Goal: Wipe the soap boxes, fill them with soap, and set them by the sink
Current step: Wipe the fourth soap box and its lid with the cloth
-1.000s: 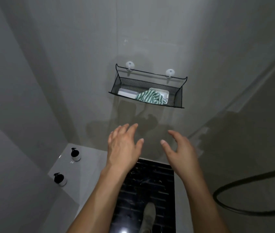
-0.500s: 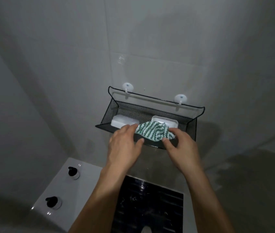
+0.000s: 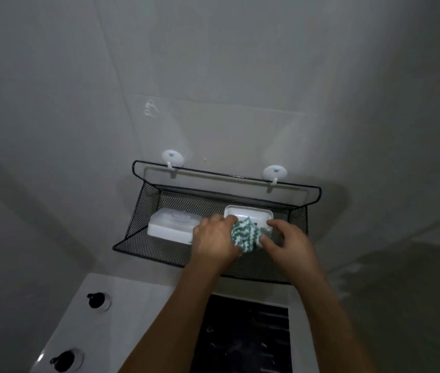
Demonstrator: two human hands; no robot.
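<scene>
I see a black wire-mesh basket (image 3: 159, 254) hanging from two white round suction hooks (image 3: 172, 159) on a grey tiled wall (image 3: 213, 63). Its front rim sits low and its top is open, so both hands reach in from above and in front; the raised mesh ends and the back rail close it off on the other sides.

My left hand (image 3: 214, 238) has its fingers curled round the left side of a green-and-white zigzag cloth (image 3: 244, 234), gripping it. My right hand (image 3: 288, 244) is just beside the cloth on the right, with the thumb touching it and the fingers bent; I cannot tell whether it holds the cloth or what lies under it.

The cloth lies bunched on the near edge of an open white rectangular plastic soap box (image 3: 248, 212) in the right half of the basket. A second white soap box with a clear closed lid (image 3: 170, 224) lies in the left half, just beside my left hand.

Below the basket runs a white ledge (image 3: 132, 305) carrying two black-topped pump bottles (image 3: 97, 301), well apart from the hands. A black glossy tiled floor panel (image 3: 248, 337) shows between my forearms.
</scene>
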